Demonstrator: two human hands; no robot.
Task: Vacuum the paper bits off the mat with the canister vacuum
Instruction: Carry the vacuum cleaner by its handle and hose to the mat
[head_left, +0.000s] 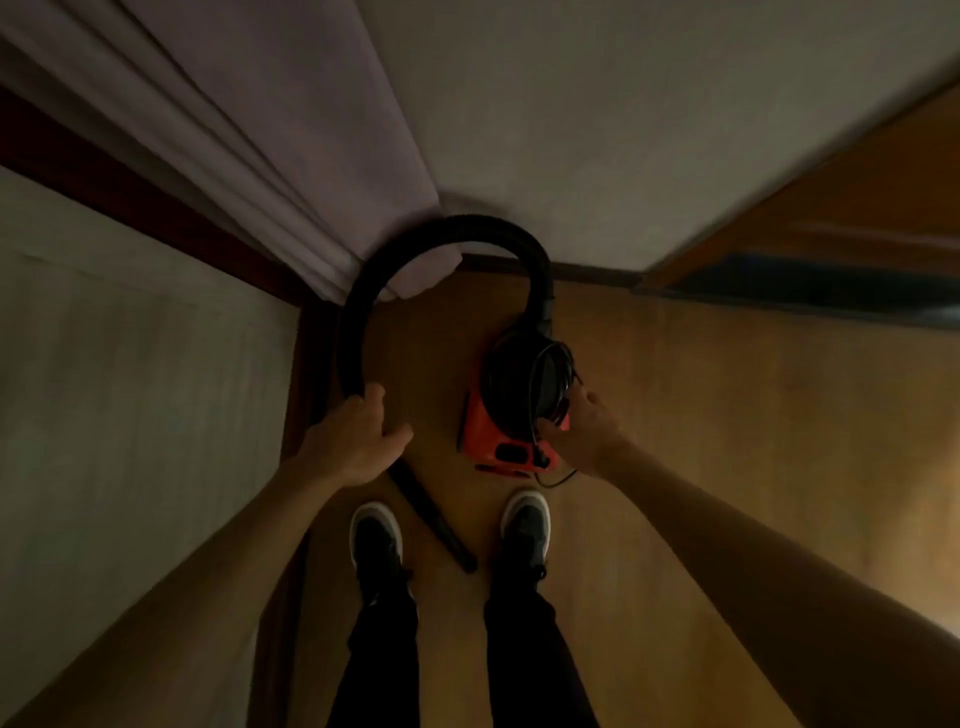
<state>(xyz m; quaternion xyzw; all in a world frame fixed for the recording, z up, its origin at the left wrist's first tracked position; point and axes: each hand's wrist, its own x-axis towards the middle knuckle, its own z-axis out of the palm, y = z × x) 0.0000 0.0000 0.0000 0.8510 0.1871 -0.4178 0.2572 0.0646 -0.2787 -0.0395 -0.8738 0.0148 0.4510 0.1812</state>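
Dim room, view straight down past my feed's wearer to the floor. Left hand (358, 436) is wrapped around the black hose (447, 240) near its lower end, fingers curled over it, thumb out to the side. From that grip the hose arcs up and over in a tall loop and comes down into the top of the vacuum (519, 410).

The vacuum sits on the wood floor (701, 415), just ahead of the right shoe (525, 525): dark round top, orange-red body below. Right hand (582, 431) is pressed against its right side, fingers down on the orange part and the dark dome; I cannot tell whether it actually grips anything or only rests there (the light is poor and the frame is soft). A thin black cord (558, 478) is bundled over the dome and trails off by the wrist.

Below the left hand a rigid black nozzle (436, 525) slants down between the two shoes; left shoe (376, 540) is beside it.

A pale curtain (249, 145) hangs at upper left, its hem behind the hose loop. A mat and paper bits I cannot make out here.
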